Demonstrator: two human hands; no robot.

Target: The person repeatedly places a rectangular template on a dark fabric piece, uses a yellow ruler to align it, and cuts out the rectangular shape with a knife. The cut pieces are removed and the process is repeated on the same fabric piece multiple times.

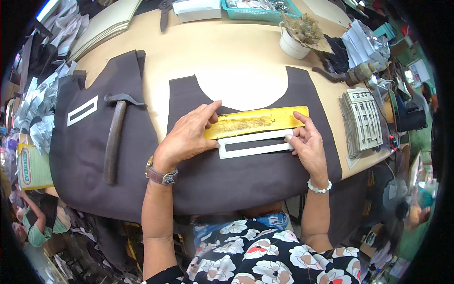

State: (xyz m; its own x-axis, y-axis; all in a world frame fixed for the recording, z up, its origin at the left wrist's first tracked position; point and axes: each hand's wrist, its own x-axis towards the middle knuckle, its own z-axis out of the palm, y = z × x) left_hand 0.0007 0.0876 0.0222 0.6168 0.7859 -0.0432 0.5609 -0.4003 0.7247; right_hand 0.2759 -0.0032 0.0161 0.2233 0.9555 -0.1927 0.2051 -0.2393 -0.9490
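Observation:
My left hand (184, 135) grips the left end of a long yellow strip (255, 119) with a worn, stained middle, its thumb at the corner of a white rectangular frame (227, 154). My right hand (305, 149) pinches the right ends of the strip and frame, index finger on the yellow piece, thumb on the white one. Both lie over a dark cut fabric piece (255, 184) with a curved neckline. At the left, another dark fabric piece (75, 146) carries a similar white frame (82, 111) and a hammer (114, 142) with a long handle.
A pale tabletop (217, 45) holds stacked frame patterns (359, 120), a white container (291, 47) with fibrous material, a tool with a wrapped handle (350, 78), a turquoise basket (260, 14), shears (164, 14) and crumpled pale scraps (30, 109). A co-worker (40, 222) appears at lower left.

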